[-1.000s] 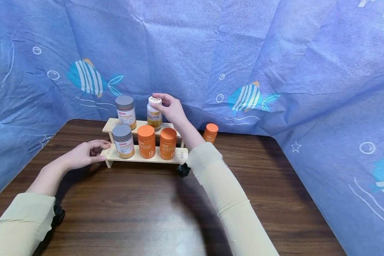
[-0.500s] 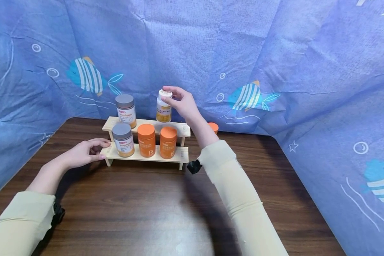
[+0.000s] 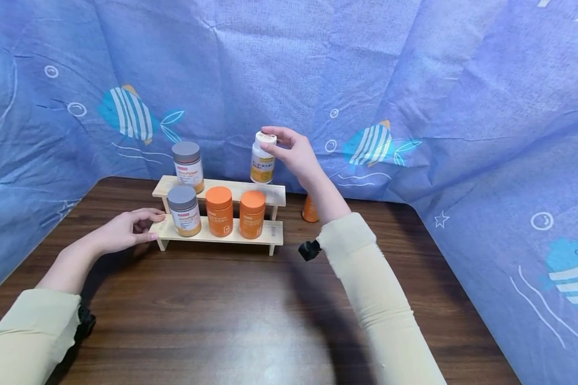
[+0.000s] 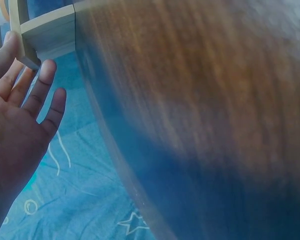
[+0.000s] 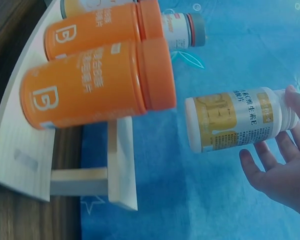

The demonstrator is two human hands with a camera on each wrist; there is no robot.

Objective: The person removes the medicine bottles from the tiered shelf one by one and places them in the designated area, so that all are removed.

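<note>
The right hand (image 3: 293,153) pinches the bottle (image 3: 263,161) by its cap, roughly upright just above the right part of the upper step (image 3: 279,195). The left hand (image 3: 125,231) grips the left end of the lower step (image 3: 273,231), which bears one grey-lidded jar (image 3: 185,216) and two orange jars (image 3: 220,215). The rack (image 3: 272,249) stands on the worktop (image 3: 212,299).

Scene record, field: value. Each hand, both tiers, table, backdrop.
left hand: grips lower tier's left end
right hand: holds white bottle by its cap, base apart from upper tier
upper tier: gray-lidded jar, left
lower tier: left to right, second gray-lidded jar, two orange jars
table: third orange jar right of tiers, partly hidden by right arm
backdrop: blue, fish print
</note>
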